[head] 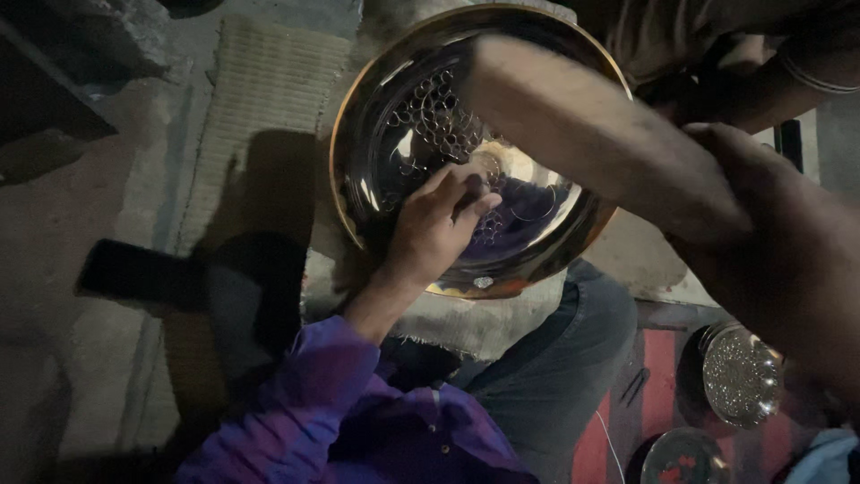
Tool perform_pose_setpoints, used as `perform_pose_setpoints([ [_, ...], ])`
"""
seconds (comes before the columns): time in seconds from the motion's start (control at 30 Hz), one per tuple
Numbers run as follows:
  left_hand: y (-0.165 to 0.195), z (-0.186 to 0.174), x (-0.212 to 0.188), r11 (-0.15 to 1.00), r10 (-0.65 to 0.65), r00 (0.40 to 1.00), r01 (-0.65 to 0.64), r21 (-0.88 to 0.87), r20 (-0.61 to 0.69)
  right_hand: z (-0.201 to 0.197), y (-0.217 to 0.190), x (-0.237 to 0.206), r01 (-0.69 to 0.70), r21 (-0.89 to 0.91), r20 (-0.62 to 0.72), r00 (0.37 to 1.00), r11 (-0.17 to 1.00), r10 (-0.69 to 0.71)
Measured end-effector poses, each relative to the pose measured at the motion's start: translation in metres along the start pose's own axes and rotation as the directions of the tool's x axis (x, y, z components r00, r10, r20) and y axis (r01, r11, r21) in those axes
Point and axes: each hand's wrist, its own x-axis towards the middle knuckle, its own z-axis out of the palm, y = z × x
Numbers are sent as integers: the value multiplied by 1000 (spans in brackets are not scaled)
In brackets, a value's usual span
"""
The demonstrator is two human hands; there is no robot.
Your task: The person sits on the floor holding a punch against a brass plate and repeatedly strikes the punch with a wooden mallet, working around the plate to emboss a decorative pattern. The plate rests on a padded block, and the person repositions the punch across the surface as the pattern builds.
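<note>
The only label I can find is a small pale oval sticker (484,282) on the near rim of the big brass bowl (376,108), low in the middle of the view; whatever is on it is too small to make out. The bowl is round and polished gold, so it has no long axis. Its open mouth faces up towards me, tipped a little my way, and clusters of small ring marks (434,112) cover its inner wall. It rests on a coarse burlap cloth (484,327) just ahead of my jeans-clad knee (560,358). My left hand (434,229) is inside the bowl against the lower inner wall. Its grip is closed, fingers bent and drawn to the thumb; I cannot tell whether anything small sits in that pinch. My right forearm (591,130) crosses over the bowl towards its upper rim, and I cannot tell how that grip stands, since the hand itself is lost in the dark. A woven mat (260,90) lies on the floor to the left of the bowl. At lower right, on a red mat (658,358), stand two small round metal dishes (742,375), well apart from the bowl.
</note>
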Motion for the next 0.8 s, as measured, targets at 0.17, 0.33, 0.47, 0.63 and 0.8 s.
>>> perform_pose_setpoints([
  [0.17, -5, 3, -2, 996, 82, 996, -83, -20, -17, 5, 11, -4, 59, -353, 117, 993, 934, -18],
  [0.33, -1, 2, 0, 997, 39, 999, -38, -69, 22, 12, 12, -6, 102, -227, 40, 995, 969, -95],
  [0.47, -6, 1, 6, 999, -24, 991, 27, -21, 131, 25, 15, -14, 56, -387, 109, 994, 920, -15],
  [0.63, -14, -15, 21, 998, -22, 994, 28, -52, 110, 63, 30, -68, -215, -187, 7, 975, 959, 220],
  [0.8, 7, -26, 52, 1000, 11, 855, -24, 18, 519, 112, 38, -161, -423, 778, 151, 844, 464, 515],
])
